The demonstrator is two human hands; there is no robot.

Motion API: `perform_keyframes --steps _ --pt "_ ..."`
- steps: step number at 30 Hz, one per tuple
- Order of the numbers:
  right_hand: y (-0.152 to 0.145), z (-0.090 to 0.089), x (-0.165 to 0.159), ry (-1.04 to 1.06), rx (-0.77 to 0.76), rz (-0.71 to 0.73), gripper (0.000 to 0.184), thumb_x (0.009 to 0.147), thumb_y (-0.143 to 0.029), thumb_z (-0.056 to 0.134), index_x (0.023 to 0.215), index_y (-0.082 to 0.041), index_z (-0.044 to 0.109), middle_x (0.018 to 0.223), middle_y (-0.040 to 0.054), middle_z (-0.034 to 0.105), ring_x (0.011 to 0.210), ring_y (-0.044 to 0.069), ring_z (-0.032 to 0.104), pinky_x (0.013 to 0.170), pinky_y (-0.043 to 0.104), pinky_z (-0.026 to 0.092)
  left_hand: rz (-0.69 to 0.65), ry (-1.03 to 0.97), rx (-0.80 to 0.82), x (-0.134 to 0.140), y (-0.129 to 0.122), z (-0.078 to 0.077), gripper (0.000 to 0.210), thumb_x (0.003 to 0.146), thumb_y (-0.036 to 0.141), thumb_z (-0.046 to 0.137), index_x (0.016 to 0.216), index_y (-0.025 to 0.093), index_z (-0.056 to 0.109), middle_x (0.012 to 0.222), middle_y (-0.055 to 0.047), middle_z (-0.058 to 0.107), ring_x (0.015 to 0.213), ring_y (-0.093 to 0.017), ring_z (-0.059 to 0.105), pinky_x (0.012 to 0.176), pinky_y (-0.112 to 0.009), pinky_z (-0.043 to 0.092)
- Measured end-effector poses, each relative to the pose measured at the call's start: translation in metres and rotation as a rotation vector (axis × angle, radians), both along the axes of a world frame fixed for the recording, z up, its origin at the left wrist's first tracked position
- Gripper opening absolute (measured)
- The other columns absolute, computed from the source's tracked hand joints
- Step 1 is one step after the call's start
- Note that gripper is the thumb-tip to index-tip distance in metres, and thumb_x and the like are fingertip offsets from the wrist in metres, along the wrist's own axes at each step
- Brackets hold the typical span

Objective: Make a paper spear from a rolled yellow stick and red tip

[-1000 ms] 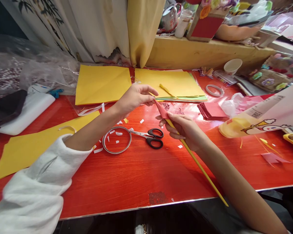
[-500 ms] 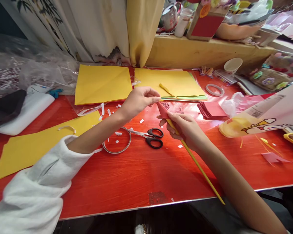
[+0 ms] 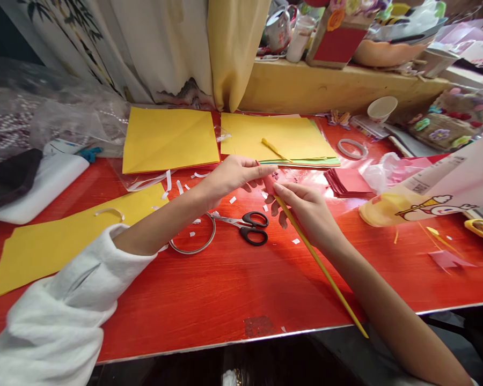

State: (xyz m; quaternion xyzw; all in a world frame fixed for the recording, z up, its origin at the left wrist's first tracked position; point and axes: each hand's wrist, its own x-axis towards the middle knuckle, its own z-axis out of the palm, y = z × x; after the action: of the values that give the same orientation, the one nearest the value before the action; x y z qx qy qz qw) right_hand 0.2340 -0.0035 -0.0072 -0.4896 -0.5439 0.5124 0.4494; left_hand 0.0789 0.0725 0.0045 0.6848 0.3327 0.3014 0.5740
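Note:
A long thin yellow stick (image 3: 326, 272) slants from the table's front edge up to my right hand (image 3: 308, 212), whose thumb and fingers close around its upper end. Wrapped about that end is a small piece of red paper (image 3: 268, 185). My left hand (image 3: 237, 179) pinches the red paper from the other side, thumb along its top. Its fingertips are partly hidden behind the paper. Just below both hands lie black-handled scissors (image 3: 254, 228), blades open, beside a roll of tape (image 3: 193, 251). A stack of red paper squares (image 3: 348, 182) sits to the right.
Yellow paper sheets (image 3: 169, 139) lie at the back, and cut yellow paper (image 3: 80, 230) lies at left. White scraps (image 3: 232, 200) are scattered around the scissors. A plastic cup (image 3: 422, 187) lies on its side at right. The red table's (image 3: 193, 311) front edge runs below my arms.
My left hand has moved slightly down and right from the tip onto the red paper, its thumb now across it. My right hand still grips the yellow stick in nearly the same place.

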Motion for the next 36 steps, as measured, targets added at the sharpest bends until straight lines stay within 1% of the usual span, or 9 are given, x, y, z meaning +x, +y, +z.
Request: perform_keyframes --steps 7,11,15,20,23,27,30,33,36 --pt "0.000 -0.001 -0.002 -0.039 0.058 -0.059 0.027 0.082 -0.041 0.050 0.077 -0.015 0.056 0.074 0.0027 0.054 0.057 0.010 0.054 0.039 0.019 0.045 0.048 -0.037 0.016 0.003 -0.005 0.001 0.036 0.070 0.045 0.060 0.066 0.010 0.061 0.065 -0.004 0.061 0.059 -0.007 0.048 0.062 -0.023 0.040" --pt "-0.001 -0.001 0.000 -0.057 0.105 -0.086 0.025 0.083 -0.038 0.050 0.076 -0.015 0.056 0.065 0.0014 0.054 0.053 0.010 0.053 0.039 0.020 0.044 -0.008 -0.018 0.003 0.004 -0.006 0.002 0.038 0.073 0.048 0.056 0.070 0.011 0.061 0.072 -0.005 0.062 0.066 -0.009 0.052 0.064 -0.023 0.041" --pt "-0.002 -0.002 0.002 -0.064 0.129 -0.102 0.024 0.084 -0.036 0.049 0.076 -0.014 0.056 0.064 0.0016 0.056 0.051 0.010 0.053 0.040 0.021 0.044 -0.069 0.067 -0.035 0.005 -0.011 0.006 0.032 0.071 0.045 0.060 0.077 0.013 0.064 0.072 -0.002 0.060 0.066 -0.008 0.052 0.061 -0.022 0.040" --pt "-0.002 -0.002 0.002 -0.062 0.132 -0.103 0.024 0.084 -0.035 0.050 0.071 -0.015 0.054 0.063 0.0006 0.055 0.049 0.009 0.053 0.041 0.022 0.044 -0.024 0.046 -0.013 0.008 -0.014 0.004 0.031 0.070 0.042 0.062 0.076 0.011 0.064 0.065 -0.001 0.058 0.062 -0.007 0.050 0.059 -0.020 0.039" --pt "-0.003 -0.001 0.003 -0.063 0.128 -0.119 0.025 0.084 -0.036 0.049 0.070 -0.016 0.054 0.061 0.0003 0.055 0.048 0.009 0.052 0.042 0.023 0.044 -0.029 0.012 0.012 0.009 -0.014 0.001 0.031 0.073 0.043 0.059 0.075 0.011 0.063 0.065 -0.001 0.057 0.063 -0.007 0.050 0.060 -0.021 0.040" --pt "-0.002 0.000 0.003 -0.078 0.135 -0.143 0.028 0.084 -0.040 0.048 0.069 -0.016 0.055 0.059 0.0004 0.054 0.047 0.010 0.052 0.042 0.023 0.044 -0.093 0.047 0.019 0.009 -0.016 0.003 0.032 0.074 0.044 0.057 0.078 0.013 0.064 0.069 -0.003 0.059 0.066 -0.009 0.052 0.061 -0.022 0.041" --pt "0.000 0.000 0.003 -0.095 0.126 -0.163 0.035 0.083 -0.047 0.044 0.068 -0.017 0.055 0.060 0.0009 0.053 0.046 0.010 0.052 0.042 0.023 0.045 -0.082 0.070 0.004 0.008 -0.017 0.007 0.027 0.072 0.039 0.061 0.076 0.012 0.063 0.068 -0.002 0.058 0.064 -0.008 0.050 0.060 -0.022 0.040" --pt "0.000 0.000 0.003 -0.094 0.117 -0.165 0.038 0.083 -0.051 0.042 0.074 -0.017 0.057 0.067 0.0025 0.055 0.049 0.010 0.054 0.042 0.023 0.046 -0.024 0.070 -0.025 0.009 -0.017 0.007 0.023 0.072 0.035 0.062 0.073 0.012 0.063 0.065 -0.002 0.057 0.061 -0.007 0.049 0.058 -0.021 0.039" --pt "-0.001 0.001 0.002 -0.130 0.119 -0.106 0.030 0.077 -0.045 0.055 0.088 -0.017 0.058 0.072 0.0020 0.056 0.055 0.011 0.056 0.044 0.023 0.048 0.029 0.057 -0.029 0.009 -0.013 0.005 0.025 0.072 0.037 0.062 0.075 0.012 0.062 0.066 -0.002 0.056 0.060 -0.007 0.048 0.057 -0.021 0.039"
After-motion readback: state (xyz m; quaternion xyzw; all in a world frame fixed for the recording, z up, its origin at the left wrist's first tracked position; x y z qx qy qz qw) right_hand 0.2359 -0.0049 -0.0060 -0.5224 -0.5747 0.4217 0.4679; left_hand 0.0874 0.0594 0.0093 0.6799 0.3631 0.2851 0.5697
